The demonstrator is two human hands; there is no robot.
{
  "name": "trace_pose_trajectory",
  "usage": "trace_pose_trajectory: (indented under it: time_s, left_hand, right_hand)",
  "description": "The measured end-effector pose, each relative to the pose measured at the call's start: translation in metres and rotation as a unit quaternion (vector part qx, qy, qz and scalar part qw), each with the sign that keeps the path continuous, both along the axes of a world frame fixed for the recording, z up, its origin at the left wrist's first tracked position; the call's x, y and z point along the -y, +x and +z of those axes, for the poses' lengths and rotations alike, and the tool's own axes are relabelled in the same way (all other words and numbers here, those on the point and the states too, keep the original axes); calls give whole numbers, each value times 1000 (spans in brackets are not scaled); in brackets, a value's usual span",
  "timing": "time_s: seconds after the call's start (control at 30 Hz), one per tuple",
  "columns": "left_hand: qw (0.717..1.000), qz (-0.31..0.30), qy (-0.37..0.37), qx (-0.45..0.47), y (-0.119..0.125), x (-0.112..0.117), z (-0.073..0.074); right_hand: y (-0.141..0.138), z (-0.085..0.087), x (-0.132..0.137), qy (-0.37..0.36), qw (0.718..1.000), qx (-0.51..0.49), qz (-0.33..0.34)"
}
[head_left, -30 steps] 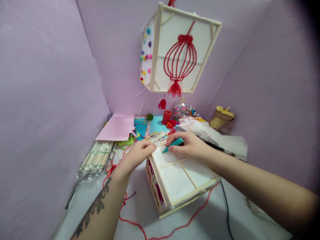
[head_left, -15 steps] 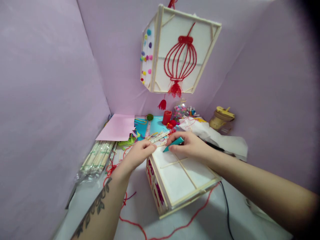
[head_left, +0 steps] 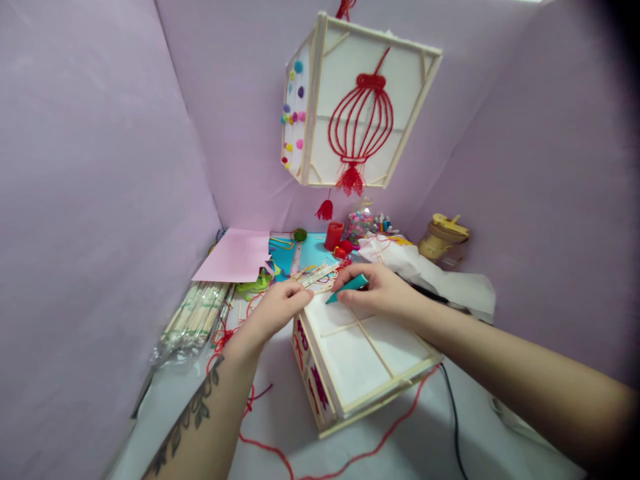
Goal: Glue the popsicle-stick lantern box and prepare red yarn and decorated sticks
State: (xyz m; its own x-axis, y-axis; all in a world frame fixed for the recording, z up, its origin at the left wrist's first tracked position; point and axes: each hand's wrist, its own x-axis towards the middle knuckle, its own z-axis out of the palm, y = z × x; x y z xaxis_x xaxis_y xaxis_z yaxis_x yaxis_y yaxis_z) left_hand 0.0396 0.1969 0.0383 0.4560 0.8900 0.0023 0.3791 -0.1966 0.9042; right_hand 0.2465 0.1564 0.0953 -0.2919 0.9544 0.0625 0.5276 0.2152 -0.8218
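A teal marker (head_left: 352, 287) is pinched in my right hand (head_left: 381, 291), its tip down at the white panel of a box-shaped lantern (head_left: 345, 360). The lantern lies on the table with thin wooden sticks for a frame, and two sticks cross over its top panel. Purple and red shapes decorate its left side. My left hand (head_left: 283, 307) grips the far left corner, thumb along the top edge; its other fingers are curled and partly hidden.
A finished-looking lantern (head_left: 360, 100) hangs above, with a red tassel (head_left: 325, 209) below. Bundled sticks (head_left: 195, 315) and pink paper (head_left: 235, 257) lie left. Red yarn (head_left: 360, 455) loops in front; white cloth-like material (head_left: 440, 277) and a black cable (head_left: 455, 427) lie right.
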Motion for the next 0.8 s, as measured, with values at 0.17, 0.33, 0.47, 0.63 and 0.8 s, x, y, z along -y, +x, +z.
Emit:
trace_pose_trajectory:
  time_s: [0.17,0.33,0.47,0.63,0.8]
  left_hand:
    - [1000,-2,-1,1,0,0,1]
    - [1000,1,-7,-1,0,1,1]
    - [1000,-1,-8,2,0,0,0]
    - [1000,-5,-8,5,0,0,0]
    - [1000,-2,-9,6,1,0,0]
  right_hand:
    - [0,-1,-1,2,1000,-9,26]
    - [0,-4,-1,6,999,-3,35]
    - [0,-6,-1,8,999,4,39]
    - [-1,-5,-1,5,999,16,34]
    - [-1,-3,0,-3,999,19,28]
